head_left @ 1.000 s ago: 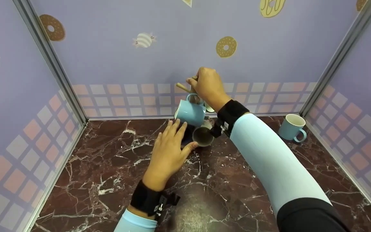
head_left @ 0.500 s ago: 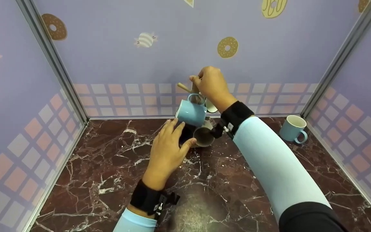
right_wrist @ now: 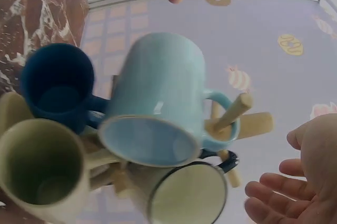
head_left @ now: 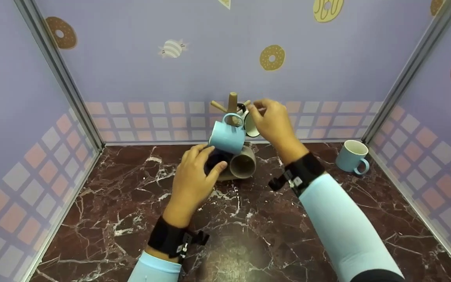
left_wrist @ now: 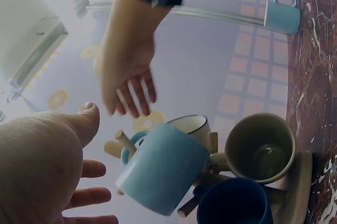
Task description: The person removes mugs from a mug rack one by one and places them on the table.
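Note:
A wooden mug tree (head_left: 232,102) stands near the back wall with several mugs hung on its pegs. A light blue mug (head_left: 227,137) hangs tilted, its handle looped over a peg in the right wrist view. Below it hang a dark blue mug (right_wrist: 59,84) and a grey-green mug (head_left: 243,164). Behind hangs a white mug (right_wrist: 189,195) with a dark rim. My left hand (head_left: 194,172) is just left of the light blue and dark blue mugs, fingers relaxed. My right hand (head_left: 272,120) is beside the white mug, holding nothing, with loose fingers in the left wrist view.
Another light blue mug (head_left: 351,156) stands upright on the dark red marbled tabletop (head_left: 131,219), near the right wall. Purple patterned walls (head_left: 131,70) enclose the back and both sides. The mug tree's base (left_wrist: 301,187) rests on the tabletop.
My right hand has left the top of the mug tree and moved right and down, uncovering the post and white mug. My left hand has drawn back slightly left. The hung mugs stay in place.

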Tool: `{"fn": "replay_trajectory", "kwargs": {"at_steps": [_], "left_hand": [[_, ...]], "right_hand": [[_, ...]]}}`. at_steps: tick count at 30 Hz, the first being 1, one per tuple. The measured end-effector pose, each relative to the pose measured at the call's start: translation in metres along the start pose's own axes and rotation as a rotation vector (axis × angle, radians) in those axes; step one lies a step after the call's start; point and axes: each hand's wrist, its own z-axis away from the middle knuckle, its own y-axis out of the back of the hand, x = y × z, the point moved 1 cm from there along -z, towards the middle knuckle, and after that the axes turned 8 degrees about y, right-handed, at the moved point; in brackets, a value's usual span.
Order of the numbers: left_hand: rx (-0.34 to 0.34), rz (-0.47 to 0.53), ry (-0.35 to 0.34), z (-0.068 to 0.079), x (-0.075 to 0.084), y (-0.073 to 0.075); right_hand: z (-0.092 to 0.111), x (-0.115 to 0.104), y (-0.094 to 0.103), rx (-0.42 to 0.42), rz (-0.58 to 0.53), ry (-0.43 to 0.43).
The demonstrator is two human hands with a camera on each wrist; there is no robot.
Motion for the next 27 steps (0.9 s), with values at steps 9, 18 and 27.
{"fn": "replay_trajectory", "kwargs": {"at_steps": [9, 18, 27], "left_hand": [[-0.03, 0.178, 0.142, -0.017, -0.035, 0.012], [-0.062, 0.355, 0.246, -0.048, -0.036, 0.003], [-0.18, 0.547, 0.363, -0.075, -0.043, -0.02]], "right_hand": [[0.052, 0.008, -0.032, -0.061, -0.017, -0.021], [0.074, 0.016, -0.054, -0.033, 0.033, 0.066], [0.085, 0.024, -0.062, -0.036, -0.013, 0.118]]}}
